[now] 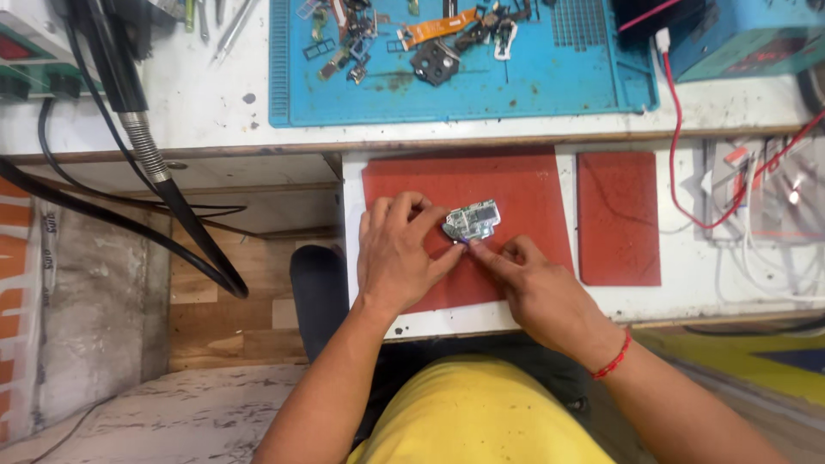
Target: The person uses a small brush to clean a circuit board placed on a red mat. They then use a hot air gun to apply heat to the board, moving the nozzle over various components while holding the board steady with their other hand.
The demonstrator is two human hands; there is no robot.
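At the far left, thick black cables (pixel 129 228) sweep down across a wooden shelf (pixel 241 185) below the white worktop (pixel 215 112), and a black handpiece with a coiled metal collar (pixel 142 142) hangs over the worktop's edge. Further right on the worktop lies a blue mat (pixel 533 86) strewn with small dark phone parts (pixel 434 60) and an orange flex ribbon (pixel 438 27).

Below it, on a lower white pull-out ledge, sits a red mat (pixel 524 185). The left hand (pixel 397 253) rests on this mat with fingers curled narrow, their tips pressing on the left edge of a small circuit board (pixel 473 221), greenish with metal shields. The board lies on the red mat, near its middle, between the two hands. The right hand (pixel 533 279) comes in from the lower right, its fingers pinched tight around a small bluish tool tip (pixel 464 243) that touches the board's lower edge; a red thread bracelet (pixel 612 361) circles that wrist.

To the right is a second, smaller red mat (pixel 619 215), then red wires (pixel 679 163) and white wires (pixel 756 249) trailing toward a teal box (pixel 739 39) at the top right
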